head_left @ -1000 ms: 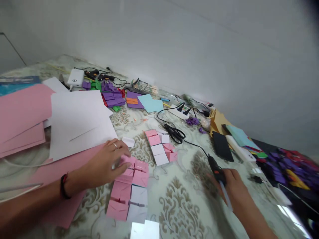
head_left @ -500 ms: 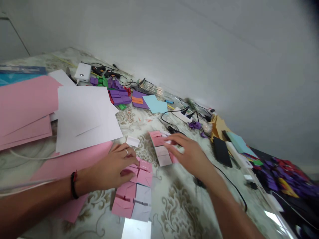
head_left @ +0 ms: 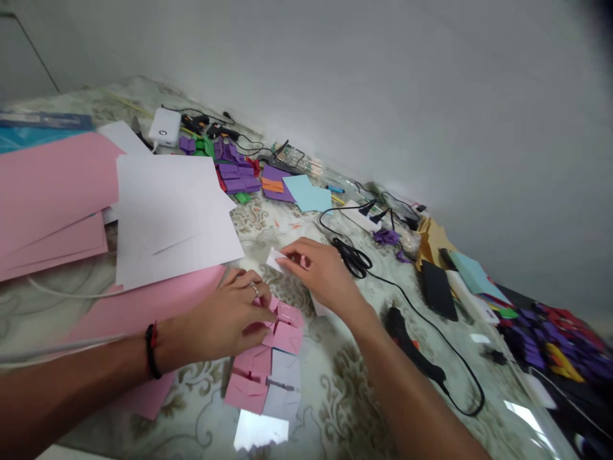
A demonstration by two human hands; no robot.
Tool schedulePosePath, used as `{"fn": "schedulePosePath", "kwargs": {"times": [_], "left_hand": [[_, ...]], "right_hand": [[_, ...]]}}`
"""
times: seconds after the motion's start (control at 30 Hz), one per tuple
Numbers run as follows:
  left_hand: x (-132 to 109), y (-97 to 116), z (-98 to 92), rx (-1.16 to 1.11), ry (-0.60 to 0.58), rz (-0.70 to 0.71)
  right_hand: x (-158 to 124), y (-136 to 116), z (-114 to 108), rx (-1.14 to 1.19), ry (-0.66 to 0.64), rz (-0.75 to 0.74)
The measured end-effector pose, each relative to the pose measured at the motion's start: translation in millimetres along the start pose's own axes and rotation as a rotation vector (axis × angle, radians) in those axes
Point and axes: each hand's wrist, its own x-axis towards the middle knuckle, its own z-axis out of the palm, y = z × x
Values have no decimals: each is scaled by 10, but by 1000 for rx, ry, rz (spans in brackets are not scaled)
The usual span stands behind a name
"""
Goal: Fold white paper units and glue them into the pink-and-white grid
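Observation:
My left hand [head_left: 230,313], with a ring on one finger, has its fingers curled onto the upper end of a block of pink and white folded paper pieces [head_left: 249,386] on the table. Between thumb and fingers, my right hand [head_left: 320,271] pinches a small white folded paper piece [head_left: 274,259] just off the corner of the white sheets. A second folded-paper block [head_left: 318,308] lies mostly hidden beneath the right hand; only a pale edge shows.
White sheets [head_left: 172,217] and pink sheets [head_left: 52,191] spread over the left side. Purple folded papers [head_left: 237,177] and light blue papers [head_left: 306,193] lie at the back. A black glue gun [head_left: 412,345] with its cord lies right of my right forearm, below a power strip [head_left: 359,217].
My right hand has moved left from the second block to the small white piece and taken hold of it. The left hand stays on its block. The view has shifted slightly.

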Motion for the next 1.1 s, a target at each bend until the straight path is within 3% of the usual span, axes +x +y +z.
{"fn": "schedulePosePath", "kwargs": {"times": [0.1, 0.2, 0.3, 0.8, 1.1], "left_hand": [[9, 0, -7, 10, -11, 3], [21, -10, 11, 33, -16, 22], [37, -22, 42, 55, -15, 25], [67, 54, 76, 107, 141, 94], [77, 95, 82, 113, 72, 23]], "right_hand": [[-385, 8, -107, 116, 156, 35], [-739, 7, -79, 168, 163, 83], [-917, 17, 38, 200, 176, 108], [-961, 119, 222, 243, 111, 117], [-992, 124, 247, 256, 75, 127]]}}
